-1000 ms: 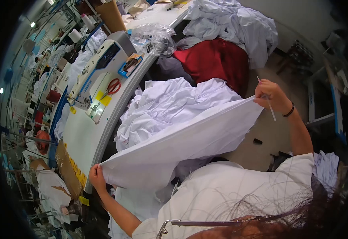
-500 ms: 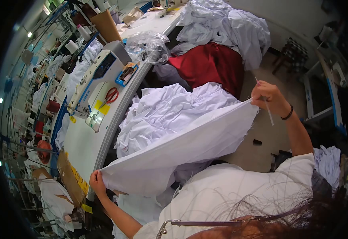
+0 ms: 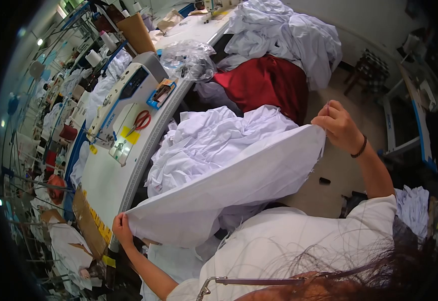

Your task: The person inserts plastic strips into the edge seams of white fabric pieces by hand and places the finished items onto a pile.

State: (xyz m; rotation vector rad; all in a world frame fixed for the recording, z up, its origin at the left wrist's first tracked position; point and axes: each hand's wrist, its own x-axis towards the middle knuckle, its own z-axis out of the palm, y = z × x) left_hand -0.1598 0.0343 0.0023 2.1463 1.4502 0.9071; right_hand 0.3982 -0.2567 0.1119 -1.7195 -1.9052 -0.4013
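Observation:
A white cloth panel point(image 3: 229, 185) is stretched on a slant between my two hands. My left hand point(image 3: 122, 229) pinches its lower left corner beside the table edge. At the upper right end, my right hand point(image 3: 340, 128) has its fingers closed at the cloth's corner, with a thin pointed item point(image 3: 328, 106) sticking up from the fingers. Frayed threads hang along the cloth's right edge. Behind the panel lies a heap of crumpled white fabric point(image 3: 214, 135).
A sewing machine point(image 3: 121, 95) stands on the white table point(image 3: 98, 175), with red-handled scissors point(image 3: 140, 120) and a blue box point(image 3: 161, 93). Red fabric point(image 3: 269, 83) and more white fabric point(image 3: 284, 35) lie beyond. A black object point(image 3: 324, 180) is on the floor.
My right hand has turned and shifted its fingers at the cloth's corner. The white strip that hung below it no longer shows. My left hand has stayed on its corner.

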